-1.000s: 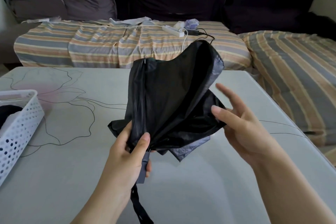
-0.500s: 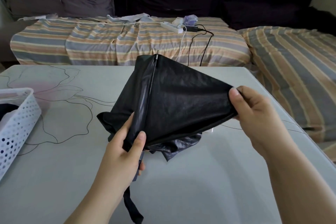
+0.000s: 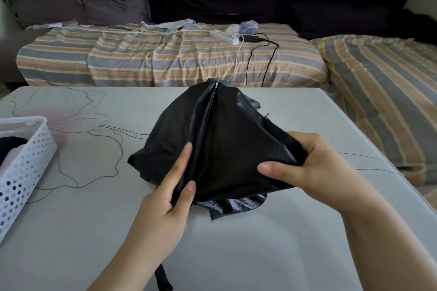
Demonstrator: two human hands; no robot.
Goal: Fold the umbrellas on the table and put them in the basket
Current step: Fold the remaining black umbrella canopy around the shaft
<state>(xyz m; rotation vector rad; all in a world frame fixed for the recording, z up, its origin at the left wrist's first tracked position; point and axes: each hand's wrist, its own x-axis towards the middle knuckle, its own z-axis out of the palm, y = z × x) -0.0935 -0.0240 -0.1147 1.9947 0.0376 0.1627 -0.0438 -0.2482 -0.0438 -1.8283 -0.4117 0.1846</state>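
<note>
A black collapsed umbrella (image 3: 227, 139) is held over the middle of the pale table (image 3: 236, 255), its tip pointing away from me. My left hand (image 3: 170, 198) grips its lower part near the handle, thumb and fingers around a rib fold. My right hand (image 3: 307, 168) pinches a flap of the black canopy on the right and holds it drawn across toward the centre. The umbrella's black strap (image 3: 163, 279) hangs below my left wrist. A white perforated basket (image 3: 26, 163) stands at the table's left edge with something dark inside.
Beyond the table's far edge is a sofa with a striped cover (image 3: 165, 59) and dark cushions. A white power strip (image 3: 224, 36) with cables lies on it. A second striped seat (image 3: 390, 92) runs along the right.
My right hand, open a second ago, took hold of the canopy's right flap and has drawn it inward and down. The umbrella has lowered toward the table.
</note>
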